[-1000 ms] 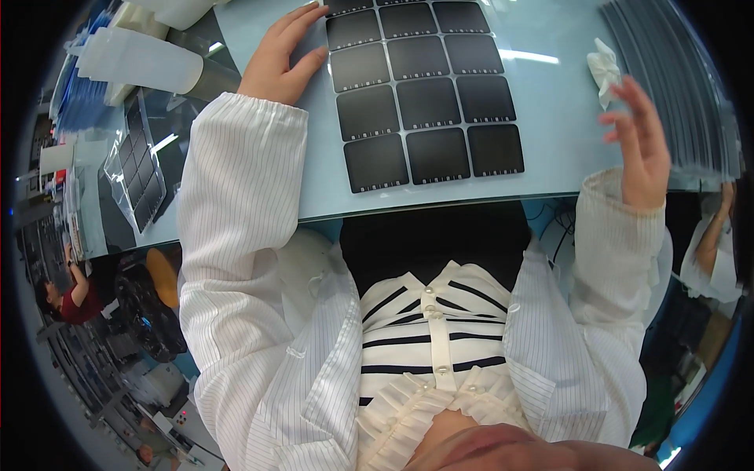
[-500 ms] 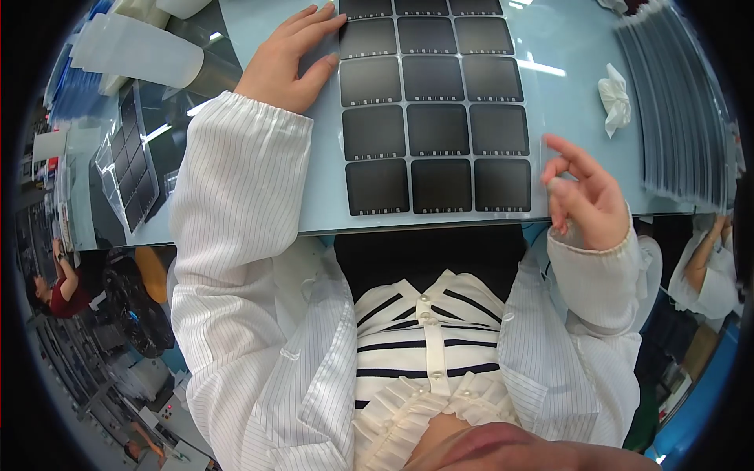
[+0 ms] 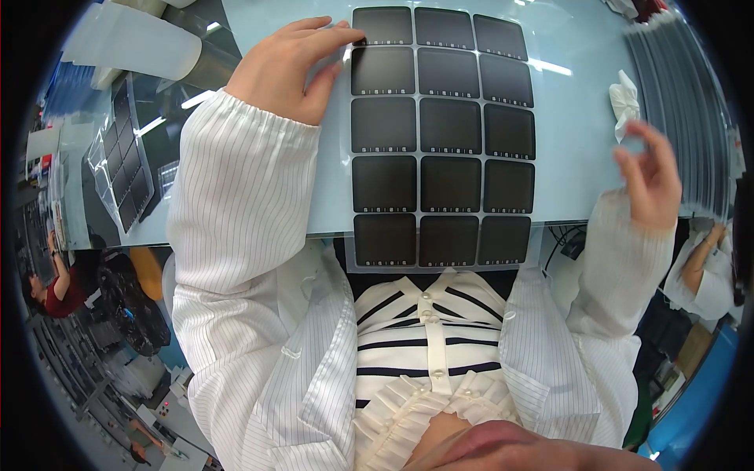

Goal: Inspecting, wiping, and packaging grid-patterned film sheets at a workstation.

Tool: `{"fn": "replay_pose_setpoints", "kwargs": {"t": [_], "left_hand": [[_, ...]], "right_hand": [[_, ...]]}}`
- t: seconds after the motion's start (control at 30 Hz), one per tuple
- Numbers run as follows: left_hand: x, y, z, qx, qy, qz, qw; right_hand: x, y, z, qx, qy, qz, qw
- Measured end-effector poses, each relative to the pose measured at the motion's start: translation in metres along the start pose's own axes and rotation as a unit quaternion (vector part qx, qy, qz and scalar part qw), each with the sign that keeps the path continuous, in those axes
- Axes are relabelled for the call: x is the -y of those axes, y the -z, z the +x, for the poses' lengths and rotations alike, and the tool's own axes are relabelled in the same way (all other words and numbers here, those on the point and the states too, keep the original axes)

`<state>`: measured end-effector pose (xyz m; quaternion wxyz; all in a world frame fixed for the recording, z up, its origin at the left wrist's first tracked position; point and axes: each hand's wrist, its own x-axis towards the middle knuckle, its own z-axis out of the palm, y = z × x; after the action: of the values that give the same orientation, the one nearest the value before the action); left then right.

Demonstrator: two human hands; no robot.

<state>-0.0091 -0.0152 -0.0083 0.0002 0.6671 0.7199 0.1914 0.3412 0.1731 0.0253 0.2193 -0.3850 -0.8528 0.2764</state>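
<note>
A clear sheet of dark, rounded rectangular panels lies on the pale blue table in front of me. Its panels stand in three columns, and its near end hangs over the front edge. My left hand rests by the sheet's far left corner, fingers stretched out and a fingertip touching a panel. Off to the right, my right hand is raised and slightly blurred, thumb and fingers apart with nothing between them. Just beyond its fingertips lies a crumpled white cloth or tissue.
A tall stack of grey-blue sheets stands along the right side. At the left are a translucent white plastic container and another wrapped panel sheet on a dark glossy surface. Other people sit at both sides, well away from my hands.
The panel sheet has slid toward me, its near end now past the table edge. My right hand has moved right and farther out, close to the white cloth; my left stays by the sheet.
</note>
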Motion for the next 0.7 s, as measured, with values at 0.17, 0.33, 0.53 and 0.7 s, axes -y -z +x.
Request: {"fn": "replay_pose_setpoints", "kwargs": {"t": [0.17, 0.33, 0.53, 0.7], "left_hand": [[0.001, -0.006, -0.002, -0.014, 0.007, 0.003, 1.000], [0.005, -0.008, -0.003, -0.020, 0.014, 0.006, 1.000], [0.003, -0.010, 0.000, -0.022, 0.048, 0.001, 0.999], [0.008, -0.009, -0.002, -0.037, 0.052, -0.050, 0.997]], "right_hand": [[-0.046, -0.022, 0.038, -0.109, 0.024, -0.245, 0.963], [-0.035, -0.027, 0.050, -0.101, 0.088, -0.180, 0.974], [0.060, -0.078, 0.050, 0.005, 0.260, 0.011, 0.965], [0.110, -0.130, 0.036, 0.122, 0.443, -0.067, 0.886]]}}
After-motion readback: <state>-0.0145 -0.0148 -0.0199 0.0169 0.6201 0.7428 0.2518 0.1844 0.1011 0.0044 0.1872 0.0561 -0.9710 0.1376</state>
